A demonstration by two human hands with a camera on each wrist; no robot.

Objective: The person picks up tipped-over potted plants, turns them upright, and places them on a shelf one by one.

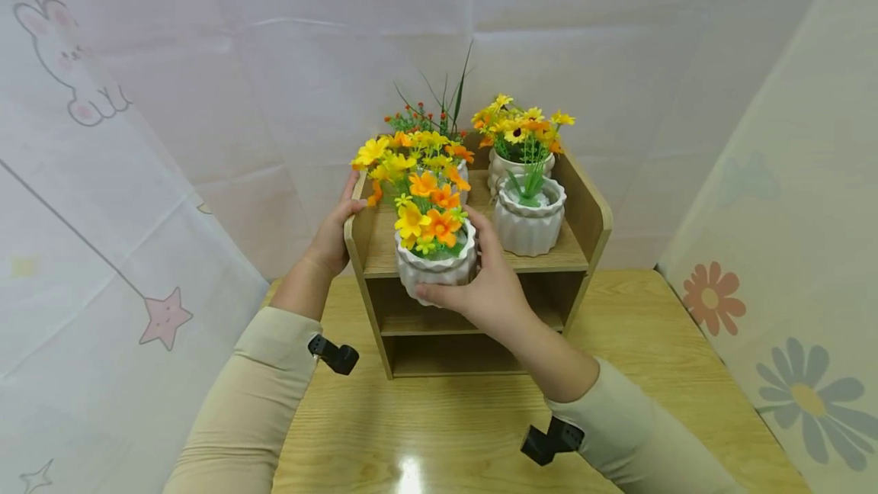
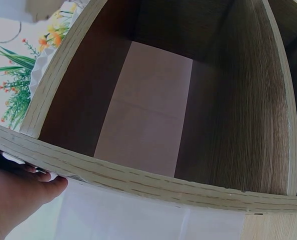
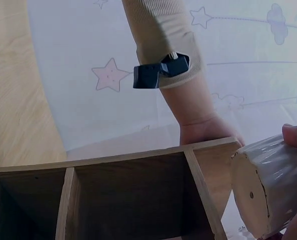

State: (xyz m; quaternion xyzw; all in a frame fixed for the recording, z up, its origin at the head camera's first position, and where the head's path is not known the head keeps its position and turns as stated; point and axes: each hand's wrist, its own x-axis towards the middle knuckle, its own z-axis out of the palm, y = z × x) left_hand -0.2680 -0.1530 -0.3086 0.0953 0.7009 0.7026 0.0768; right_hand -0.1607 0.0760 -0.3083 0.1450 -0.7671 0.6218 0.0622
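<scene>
My right hand grips a white fluted flower pot with yellow and orange artificial flowers. This pot is at the front edge of the top shelf; in the right wrist view the bottom of the pot shows, with a small hole. Against the outer side of the wooden shelf, my left hand rests near the top of the left panel. To the right on the top shelf stands another white fluted pot with a green stem, in front of a rounded pot of yellow flowers.
Behind the held flowers is a plant with small red blooms and long grass blades. Below the top shelf are two open compartments. A wood-grain table carries the shelf, with pale printed curtains at the back and sides.
</scene>
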